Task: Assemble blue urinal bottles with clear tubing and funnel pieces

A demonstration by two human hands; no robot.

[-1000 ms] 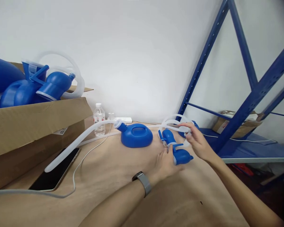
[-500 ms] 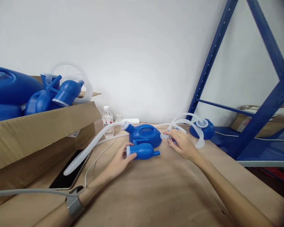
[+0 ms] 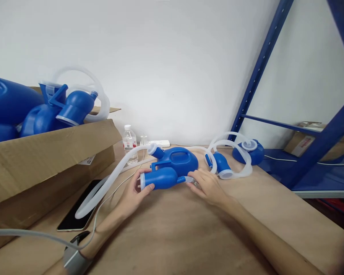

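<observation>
My left hand [image 3: 136, 193] grips a blue plastic urinal funnel [image 3: 162, 178] by its wide, white-rimmed end; the funnel lies sideways with its narrow spout to the right. In my right hand [image 3: 206, 185], closed fingers pinch the end of a translucent hose [image 3: 188, 179]. That hose end meets the tip of the spout, though how far it fits over it I cannot tell. Directly behind stands a blue urinal bottle [image 3: 180, 161] with a handle; another hose [image 3: 111, 183] curves left from its capped neck.
A cardboard box [image 3: 60, 141] of blue bottles and funnels stands left. Nearby are a phone [image 3: 77, 210], a water bottle [image 3: 129, 139] and a power strip [image 3: 159, 143]. Another funnel [image 3: 221, 164] and bottle [image 3: 253, 154] with hose lie right, beside blue shelving [image 3: 318, 149]. A cable [image 3: 34, 232] crosses my left wrist.
My right hand has moved left and down with the hose end, bringing it to the spout. My left hand has shifted the funnel slightly left and tilted its spout end up.
</observation>
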